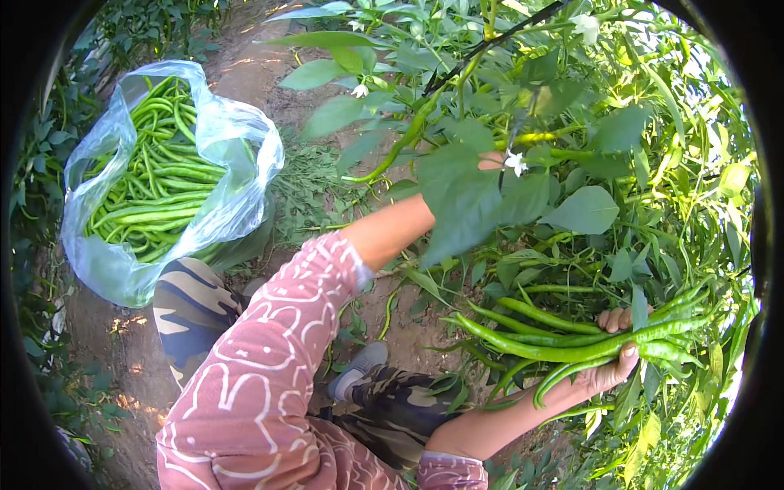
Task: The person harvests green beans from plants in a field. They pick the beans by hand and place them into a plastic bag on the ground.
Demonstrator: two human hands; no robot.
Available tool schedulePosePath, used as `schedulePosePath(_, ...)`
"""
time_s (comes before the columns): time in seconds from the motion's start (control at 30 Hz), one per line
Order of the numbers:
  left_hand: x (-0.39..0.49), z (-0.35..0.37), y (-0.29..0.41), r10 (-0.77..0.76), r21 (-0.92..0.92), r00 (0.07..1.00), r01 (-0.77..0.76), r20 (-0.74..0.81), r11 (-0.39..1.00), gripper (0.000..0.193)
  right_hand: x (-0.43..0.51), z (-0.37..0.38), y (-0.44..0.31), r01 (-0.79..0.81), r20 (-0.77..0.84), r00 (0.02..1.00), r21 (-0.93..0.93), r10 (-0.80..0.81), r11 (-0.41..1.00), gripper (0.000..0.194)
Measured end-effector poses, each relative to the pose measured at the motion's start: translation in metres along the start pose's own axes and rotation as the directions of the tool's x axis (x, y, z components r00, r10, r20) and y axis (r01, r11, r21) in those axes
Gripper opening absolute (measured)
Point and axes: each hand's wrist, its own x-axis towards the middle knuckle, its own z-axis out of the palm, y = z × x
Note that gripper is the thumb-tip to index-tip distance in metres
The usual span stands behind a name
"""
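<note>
My right hand (612, 367) grips a bunch of long green chili peppers (551, 346), its thumb across the nearest one and fingertips showing on the far side. My left arm reaches into a pepper plant (465, 177). Broad leaves cover most of my left hand (490, 161); only a patch of skin shows, and what it touches is hidden. Close by, a curved green pepper (404, 141) hangs from the plant, and further peppers (539, 138) show among the leaves to the right.
A clear plastic bag (245, 135) full of green peppers (165, 177) stands open on the soil at the left, against my camouflage-clad knee (193, 312). A dark cord (490, 46) crosses the plant's top. Dense foliage (674, 202) fills the right side.
</note>
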Motion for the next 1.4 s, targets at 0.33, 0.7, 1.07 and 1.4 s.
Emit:
schedulePosePath(0.33, -0.020, -0.209, 0.197, 0.236, -0.451, 0.780, -0.548, -0.580, 0.704, 0.024, -0.003, 0.005, -0.003, -0.067, 0.040, 0.997, 0.045, 0.065, 0.997, 0.065)
schedulePosePath(0.7, 0.032, -0.055, 0.278, -0.043, -0.751, 0.942, -0.238, -0.334, 0.616, 0.010, -0.026, 0.011, 0.009, -0.176, 0.029, 0.984, 0.214, 0.174, 0.961, 0.031)
schedulePosePath(1.07, -0.005, -0.072, 0.225, 0.049, -0.287, 0.735, -0.325, -0.676, 0.901, 0.017, -0.021, 0.051, -0.002, -0.147, 0.047, 0.988, 0.050, 0.145, 0.988, 0.068)
schedulePosePath(1.4, -0.072, -0.077, -0.005, -0.818, -0.812, 0.391, 0.237, -0.423, 0.533, 0.015, -0.004, 0.026, -0.010, -0.089, 0.025, 0.996, 0.131, 0.087, 0.987, 0.055)
